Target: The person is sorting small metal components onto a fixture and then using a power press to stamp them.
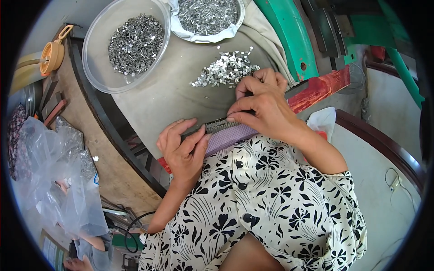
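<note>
Two bare hands met over a ridged metal strip (219,125) in the head view. It lay crosswise in front of the person's body, at the near edge of the table (158,99), its long axis running left to right and rising slightly toward the right. Just on its near side, a purple checked pad (230,137) lay along it.

The left hand (180,151) was narrow, its thumb and forefinger closed on the strip's left end. The right hand (269,106) came over the strip's other end from the right, thumb and forefinger drawn close together at its upper side; whether a small piece sat between those tips was too fine to tell.

Beyond the strip, a loose pile of shiny metal flakes (228,70) lay near the right hand's curled outer fingers. Of the two hands, the right was clearly the nearer to it, with the pile forward and a little left of its knuckles.

Farther off stood a clear plastic tub (96,56) of dull metal bits (135,45) at the upper left, and beside it a bowl (203,39) of thin metal pins (208,17).
</note>
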`<state>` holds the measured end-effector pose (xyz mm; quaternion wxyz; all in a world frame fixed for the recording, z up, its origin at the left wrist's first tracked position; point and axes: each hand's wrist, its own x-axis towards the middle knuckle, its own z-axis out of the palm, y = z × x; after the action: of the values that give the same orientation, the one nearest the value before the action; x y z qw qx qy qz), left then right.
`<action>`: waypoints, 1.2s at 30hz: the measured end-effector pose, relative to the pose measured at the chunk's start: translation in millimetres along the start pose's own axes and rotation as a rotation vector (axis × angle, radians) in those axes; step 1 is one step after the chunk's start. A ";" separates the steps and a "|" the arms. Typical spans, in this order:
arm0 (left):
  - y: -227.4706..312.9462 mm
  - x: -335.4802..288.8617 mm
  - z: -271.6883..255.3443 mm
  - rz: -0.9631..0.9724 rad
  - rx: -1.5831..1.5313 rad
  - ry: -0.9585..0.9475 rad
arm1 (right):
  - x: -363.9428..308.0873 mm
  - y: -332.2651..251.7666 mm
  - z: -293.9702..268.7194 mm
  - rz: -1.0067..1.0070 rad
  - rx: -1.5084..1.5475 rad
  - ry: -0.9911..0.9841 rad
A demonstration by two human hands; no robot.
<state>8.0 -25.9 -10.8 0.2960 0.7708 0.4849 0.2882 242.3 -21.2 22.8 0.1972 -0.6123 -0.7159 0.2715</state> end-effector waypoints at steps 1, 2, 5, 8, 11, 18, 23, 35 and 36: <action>-0.1 0.0 0.2 -0.001 0.003 0.000 | -0.3 0.9 -1.2 -0.004 -0.006 -0.006; 0.0 0.0 0.6 -0.015 0.007 -0.018 | -0.3 1.4 -1.5 0.013 -0.014 0.013; 0.0 0.5 0.9 -0.007 0.005 -0.013 | -0.2 1.8 -1.9 -0.019 -0.009 -0.003; 0.9 0.5 0.2 -0.019 0.014 -0.024 | -1.6 2.3 -4.2 -0.003 -0.008 -0.010; 1.8 0.2 -1.3 -0.030 0.014 -0.044 | -4.1 5.0 -8.6 -0.001 -0.038 -0.002; 3.3 1.6 -0.5 -0.016 0.005 -0.001 | -5.9 8.5 -13.0 -0.009 -0.056 -0.007; 4.8 1.6 -2.0 -0.043 0.015 -0.053 | -7.3 9.7 -16.2 -0.005 -0.077 -0.012; 2.4 0.1 1.0 -0.032 0.009 -0.018 | -15.0 11.4 -27.1 0.004 -0.131 -0.032; 1.7 0.1 0.7 -0.024 0.016 0.004 | -14.9 11.0 -27.8 0.008 -0.125 -0.022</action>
<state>9.6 -26.5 -10.0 0.2923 0.7667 0.4971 0.2822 270.5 -30.7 38.1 0.1497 -0.6232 -0.7310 0.2340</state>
